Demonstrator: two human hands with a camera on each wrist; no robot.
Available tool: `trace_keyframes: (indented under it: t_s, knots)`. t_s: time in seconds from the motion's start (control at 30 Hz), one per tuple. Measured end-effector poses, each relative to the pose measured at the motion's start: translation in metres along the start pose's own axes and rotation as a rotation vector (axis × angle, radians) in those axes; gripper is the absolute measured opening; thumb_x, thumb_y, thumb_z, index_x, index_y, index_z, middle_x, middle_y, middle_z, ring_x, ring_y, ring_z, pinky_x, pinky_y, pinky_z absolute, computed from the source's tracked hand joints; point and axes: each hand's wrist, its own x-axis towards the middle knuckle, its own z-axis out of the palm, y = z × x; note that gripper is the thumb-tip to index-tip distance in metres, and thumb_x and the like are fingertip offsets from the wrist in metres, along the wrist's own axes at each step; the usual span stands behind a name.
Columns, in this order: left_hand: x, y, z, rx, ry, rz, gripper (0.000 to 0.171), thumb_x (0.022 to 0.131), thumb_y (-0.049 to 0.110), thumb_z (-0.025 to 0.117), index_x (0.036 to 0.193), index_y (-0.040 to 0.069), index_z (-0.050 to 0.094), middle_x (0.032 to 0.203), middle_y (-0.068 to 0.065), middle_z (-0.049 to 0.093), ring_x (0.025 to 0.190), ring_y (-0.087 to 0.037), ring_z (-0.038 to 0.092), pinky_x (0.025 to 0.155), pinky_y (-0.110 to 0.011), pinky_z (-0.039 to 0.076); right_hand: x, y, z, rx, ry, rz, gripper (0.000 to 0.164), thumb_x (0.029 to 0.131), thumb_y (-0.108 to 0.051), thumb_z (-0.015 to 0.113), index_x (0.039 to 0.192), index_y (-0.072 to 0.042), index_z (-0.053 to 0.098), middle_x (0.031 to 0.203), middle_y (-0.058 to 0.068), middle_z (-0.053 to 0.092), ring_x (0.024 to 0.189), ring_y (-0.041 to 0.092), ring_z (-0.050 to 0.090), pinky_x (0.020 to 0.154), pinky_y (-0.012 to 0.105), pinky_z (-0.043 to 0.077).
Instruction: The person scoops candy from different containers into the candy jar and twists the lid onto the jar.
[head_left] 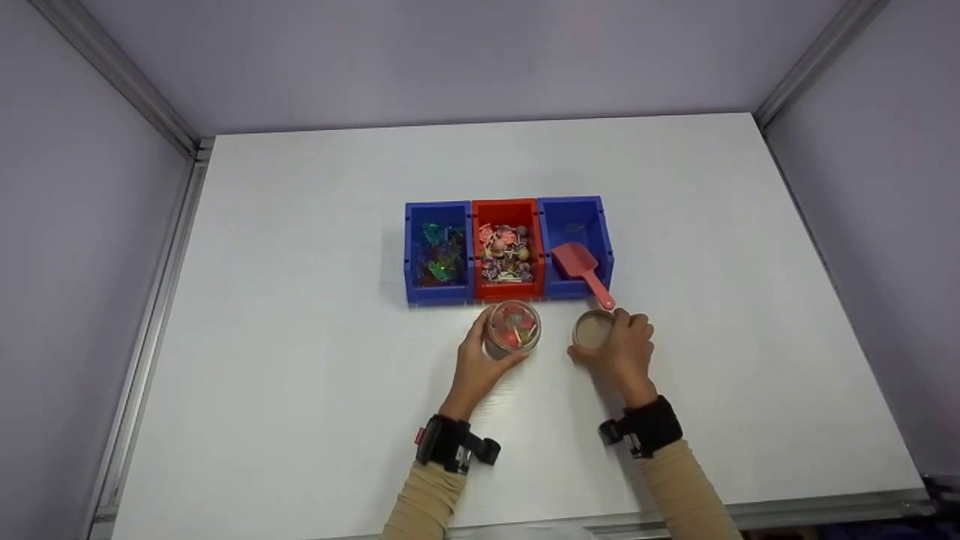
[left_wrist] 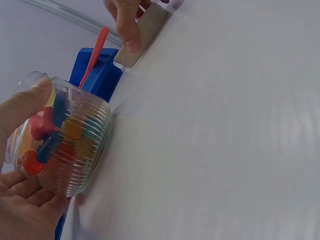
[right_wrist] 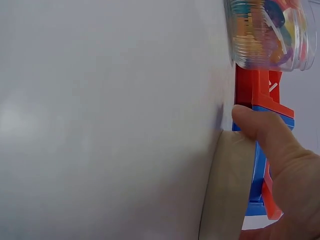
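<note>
My left hand grips a clear ribbed jar around its side, thumb near the rim. Inside the jar are colourful candies, some with white sticks. To the right, my right hand holds a round beige lid by its edge, at or just above the table. In the right wrist view the thumb lies against the rim of the lid. The jar's mouth faces up with no lid on it, and a gap separates it from the lid.
Behind the hands stand three joined bins: a blue bin with shiny coloured pieces, a red bin of lollipops and a right blue bin. A pink scoop leans in the right bin, handle over its front edge. Walls surround the white table.
</note>
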Motion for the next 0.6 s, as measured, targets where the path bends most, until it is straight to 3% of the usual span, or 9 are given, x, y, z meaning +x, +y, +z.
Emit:
trace_keyframes:
  t_s: [0.3,0.6]
  knots:
    - [-0.0006,0.0016,-0.0004,0.002,0.005,0.006,0.090,0.071,0.021,0.086,0.145,0.001,0.039,0.148,-0.020,0.046,0.140,-0.034,0.043,0.117,-0.047,0.037,-0.0009,-0.0021,0.0017,-0.024,0.014,-0.029,0.091,0.066,-0.040,0.085,0.129,0.010,0.042,0.119,0.029,0.040,0.112,0.040,0.037,0.088,0.054,0.042]
    - [-0.0007,0.0004,-0.0003,-0.015,0.008,0.007,0.089,0.071,0.021,0.086,0.144,0.002,0.039,0.147,-0.020,0.047,0.139,-0.034,0.043,0.116,-0.047,0.037,-0.0010,-0.0019,0.0032,0.028,0.021,-0.040,0.081,0.069,-0.034,0.080,0.124,0.014,0.044,0.117,0.029,0.041,0.111,0.041,0.039,0.090,0.052,0.043]
